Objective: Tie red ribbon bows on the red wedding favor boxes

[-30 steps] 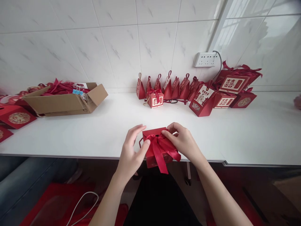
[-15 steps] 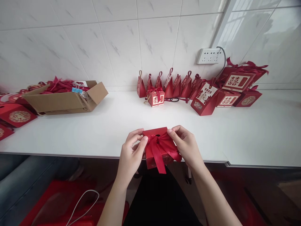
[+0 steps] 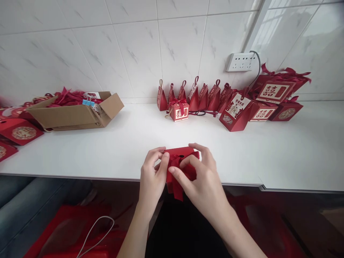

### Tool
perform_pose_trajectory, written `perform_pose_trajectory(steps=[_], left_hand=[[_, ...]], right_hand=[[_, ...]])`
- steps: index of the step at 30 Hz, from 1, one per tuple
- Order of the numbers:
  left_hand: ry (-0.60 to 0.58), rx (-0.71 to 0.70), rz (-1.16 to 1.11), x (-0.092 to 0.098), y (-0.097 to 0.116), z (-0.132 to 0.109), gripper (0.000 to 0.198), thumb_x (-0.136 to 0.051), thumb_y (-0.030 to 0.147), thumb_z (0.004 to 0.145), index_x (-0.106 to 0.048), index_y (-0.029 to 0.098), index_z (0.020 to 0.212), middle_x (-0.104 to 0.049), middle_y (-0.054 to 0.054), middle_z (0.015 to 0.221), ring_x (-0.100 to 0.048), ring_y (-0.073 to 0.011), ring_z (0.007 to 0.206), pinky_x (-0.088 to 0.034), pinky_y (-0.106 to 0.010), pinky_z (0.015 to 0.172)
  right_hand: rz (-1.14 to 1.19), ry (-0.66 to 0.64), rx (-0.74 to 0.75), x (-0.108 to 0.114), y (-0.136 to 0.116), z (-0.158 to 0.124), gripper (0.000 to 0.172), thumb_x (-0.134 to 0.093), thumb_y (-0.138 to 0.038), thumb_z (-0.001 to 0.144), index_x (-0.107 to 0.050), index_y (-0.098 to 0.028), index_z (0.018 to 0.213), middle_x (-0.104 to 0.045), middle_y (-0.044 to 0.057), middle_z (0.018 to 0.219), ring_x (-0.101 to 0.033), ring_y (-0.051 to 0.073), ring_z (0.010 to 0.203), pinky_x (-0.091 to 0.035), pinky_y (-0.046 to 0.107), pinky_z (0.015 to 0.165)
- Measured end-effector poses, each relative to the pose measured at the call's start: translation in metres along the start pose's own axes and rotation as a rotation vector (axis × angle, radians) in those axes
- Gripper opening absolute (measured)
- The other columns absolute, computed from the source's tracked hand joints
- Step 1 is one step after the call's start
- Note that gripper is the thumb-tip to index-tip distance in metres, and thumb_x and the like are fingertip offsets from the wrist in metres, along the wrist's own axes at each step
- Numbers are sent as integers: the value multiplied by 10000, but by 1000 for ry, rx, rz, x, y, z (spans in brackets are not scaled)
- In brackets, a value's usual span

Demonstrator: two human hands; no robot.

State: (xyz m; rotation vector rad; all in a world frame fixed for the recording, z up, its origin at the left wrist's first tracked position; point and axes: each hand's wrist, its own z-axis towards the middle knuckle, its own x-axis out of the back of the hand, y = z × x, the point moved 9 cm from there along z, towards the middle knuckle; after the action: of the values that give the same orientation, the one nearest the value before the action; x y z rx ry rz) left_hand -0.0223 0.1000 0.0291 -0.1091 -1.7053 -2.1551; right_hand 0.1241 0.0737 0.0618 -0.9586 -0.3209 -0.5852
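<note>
A small red gift box (image 3: pixel 177 151) is held over the table's front edge, with a red satin ribbon (image 3: pixel 177 190) tied in a bow on it and a tail hanging down. My left hand (image 3: pixel 153 172) grips the box's left side, thumb on the near face and fingers behind. Over the right part of the box, my right hand (image 3: pixel 202 175) has its thumb and index finger curled at the bow, around the ribbon. That hand hides the box's right side and part of the bow.
On the white table (image 3: pixel 129 143), a cardboard box (image 3: pixel 70 116) of red ribbons stands left, near more red boxes (image 3: pixel 24 132). Along the wall are triangular red boxes (image 3: pixel 213 98), a small bowed box (image 3: pixel 179 110) and stacked gift boxes (image 3: pixel 274 91). A power strip (image 3: pixel 242 62) hangs above.
My right hand has left the box's upper right edge and moved left and down onto the bow. The ribbon tail has shifted slightly left. My left hand keeps its grip.
</note>
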Motion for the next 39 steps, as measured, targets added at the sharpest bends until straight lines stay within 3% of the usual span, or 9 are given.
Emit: perform_pose_trajectory(steps=[6,13,16,19,21,23,27,34,39], left_hand=[[55,37,18,4,-5,4,250,-477,379,867,-590,191,748,-627,-56,1072,-580,-197,1009,-502,-252,749],[73,-6,60,0,2,6,219,-477,319,861,-578,190,716,-639,-47,982,-590,-183,980,-502,-256,767],[60,-2,50,-1,3,6,230,-480,316,861,-568,188,691,-635,-47,992,-591,-180,977,-506,-256,772],[42,2,44,-1,3,6,261,-485,337,860,-572,185,666,-627,-53,1016,-586,-190,991,-513,-265,772],[27,5,37,-1,3,7,271,-489,346,858,-577,186,658,-627,-53,1013,-586,-191,988,-514,-267,772],[30,10,35,0,2,7,266,-491,341,856,-577,187,655,-630,-50,995,-592,-186,973,-514,-263,769],[59,8,40,2,0,6,220,-488,315,857,-591,189,709,-634,-53,997,-595,-189,982,-514,-263,764],[58,-1,36,1,-1,7,223,-487,322,859,-584,188,710,-637,-49,986,-596,-187,978,-497,-261,781],[38,25,37,0,-5,10,228,-507,351,848,-579,188,705,-637,-50,1000,-590,-195,985,-471,-277,801]], right_hand=[[121,-108,-86,-16,17,-7,172,-588,-298,817,-557,-206,675,-483,127,1227,-412,300,1265,-467,459,930],[65,-257,-9,-5,12,-12,205,-571,-294,840,-521,-209,660,-448,112,1316,-351,292,1322,-458,454,961],[-69,-210,61,9,1,-10,239,-575,-366,845,-502,-215,676,-514,140,1229,-430,329,1259,-473,506,922],[-146,-69,141,24,-14,-4,237,-534,-434,864,-550,-211,944,-532,165,1240,-499,331,1195,-454,541,943],[-181,-63,247,20,-25,-3,384,-484,-427,894,-493,-185,1192,-507,172,1305,-472,323,1231,-406,561,996],[-215,-147,356,4,-31,-6,450,-462,-413,913,-461,-156,1282,-506,162,1329,-448,315,1258,-350,578,1039],[-207,-238,432,-14,-21,-16,366,-485,-355,918,-572,-134,1196,-592,143,1241,-519,281,1199,-340,554,1062],[-210,-187,596,-5,-22,-24,311,-496,-141,892,-603,-154,1183,-641,92,1179,-527,248,1195,-299,553,1093],[-191,-170,594,-8,-21,-28,320,-494,-115,891,-589,-175,1191,-666,71,1137,-566,215,1148,-288,535,1106]])
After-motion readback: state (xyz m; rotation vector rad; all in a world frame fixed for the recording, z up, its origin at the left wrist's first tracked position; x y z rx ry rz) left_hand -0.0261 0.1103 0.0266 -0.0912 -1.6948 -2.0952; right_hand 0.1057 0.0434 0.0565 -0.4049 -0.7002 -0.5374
